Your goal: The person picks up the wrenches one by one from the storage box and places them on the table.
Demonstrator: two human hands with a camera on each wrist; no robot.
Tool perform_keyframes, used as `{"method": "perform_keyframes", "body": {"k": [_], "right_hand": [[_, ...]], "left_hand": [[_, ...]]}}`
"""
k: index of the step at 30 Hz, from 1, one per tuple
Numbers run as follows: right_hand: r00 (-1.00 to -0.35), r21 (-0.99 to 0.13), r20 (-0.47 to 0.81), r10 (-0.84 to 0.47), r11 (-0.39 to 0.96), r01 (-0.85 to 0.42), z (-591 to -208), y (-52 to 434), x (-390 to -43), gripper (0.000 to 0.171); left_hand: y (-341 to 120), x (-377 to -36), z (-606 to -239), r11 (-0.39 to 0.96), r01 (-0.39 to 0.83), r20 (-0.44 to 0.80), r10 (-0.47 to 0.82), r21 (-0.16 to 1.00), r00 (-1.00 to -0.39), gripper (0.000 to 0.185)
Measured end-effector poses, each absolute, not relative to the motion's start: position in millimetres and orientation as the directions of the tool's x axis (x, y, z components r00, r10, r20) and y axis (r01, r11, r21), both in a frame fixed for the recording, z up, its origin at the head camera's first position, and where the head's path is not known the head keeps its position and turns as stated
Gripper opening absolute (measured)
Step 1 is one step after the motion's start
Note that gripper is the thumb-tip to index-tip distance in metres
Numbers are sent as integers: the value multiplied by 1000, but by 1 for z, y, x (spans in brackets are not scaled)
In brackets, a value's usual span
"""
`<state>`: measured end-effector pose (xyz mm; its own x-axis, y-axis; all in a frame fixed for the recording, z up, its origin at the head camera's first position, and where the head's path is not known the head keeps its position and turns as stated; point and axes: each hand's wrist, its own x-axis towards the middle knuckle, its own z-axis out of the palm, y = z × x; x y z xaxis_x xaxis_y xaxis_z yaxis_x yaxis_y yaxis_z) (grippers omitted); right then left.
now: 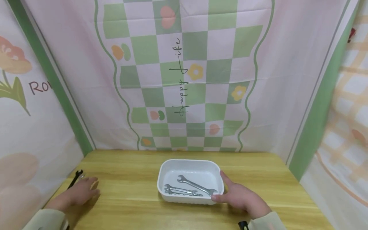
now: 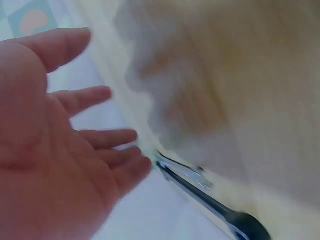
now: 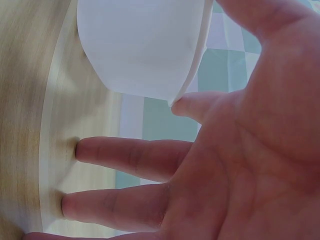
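On the wooden table stands a white plastic box (image 1: 189, 200) with several silver open-end wrenches (image 1: 195, 185) lying in it. My right hand (image 1: 241, 197) is at the box's right end, thumb by the near corner and index finger against the rim. In the right wrist view the other fingers (image 3: 130, 152) stretch straight down to the tabletop. At the table's left edge my left hand (image 1: 81, 192) is spread with nothing in it. Beside it lie a black wrench (image 1: 75, 179) and a smaller silver metal tool (image 2: 187, 172), partly hidden by the hand in the head view.
A patterned cloth (image 1: 184, 80) with green checks hangs behind the table (image 1: 129, 172). More cloth walls, left (image 1: 34, 127) and right (image 1: 345, 127), close in the sides.
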<state>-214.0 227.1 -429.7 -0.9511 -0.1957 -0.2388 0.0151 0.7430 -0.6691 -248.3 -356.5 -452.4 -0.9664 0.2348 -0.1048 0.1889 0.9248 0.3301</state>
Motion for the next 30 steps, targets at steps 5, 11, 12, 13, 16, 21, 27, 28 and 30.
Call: {"method": "perform_keyframes", "body": {"k": [5, 11, 12, 13, 16, 21, 27, 28, 30], "right_hand": [[-951, -680, -236, -199, 733, 15, -431, 226, -213, 121], [-950, -677, -240, -199, 736, 17, -432, 226, -214, 121], [-950, -674, -240, -199, 739, 15, -432, 227, -214, 121], [-950, -671, -240, -200, 741, 14, -431, 227, -214, 121], [-950, -664, -238, -203, 748, 7, -430, 227, -214, 120], [-949, -671, -236, -211, 741, 2, -429, 227, -214, 120], [-949, -662, -240, -204, 749, 6, -430, 228, -214, 120], [-949, -661, -241, -202, 751, 8, -430, 228, -215, 120], [-950, -662, -241, -200, 750, 10, -430, 228, -215, 120]], "left_hand": [[-335, -258, -443, 862, 255, -34, 300, 438, -953, 78], [-293, -272, -415, 766, 317, -27, 400, 559, -916, 86], [-285, -275, -410, 741, 335, -15, 422, 582, -906, 84], [-278, -277, -406, 715, 362, 7, 447, 598, -895, 81], [-255, -284, -395, 624, 443, 73, 526, 644, -847, 74], [-213, -294, -374, 491, 500, 86, 647, 714, -758, 76], [-159, -309, -358, 509, 515, -12, 719, 689, -695, 82], [-150, -311, -357, 514, 525, -25, 730, 678, -683, 82], [-132, -314, -357, 506, 547, -44, 760, 667, -649, 83]]}}
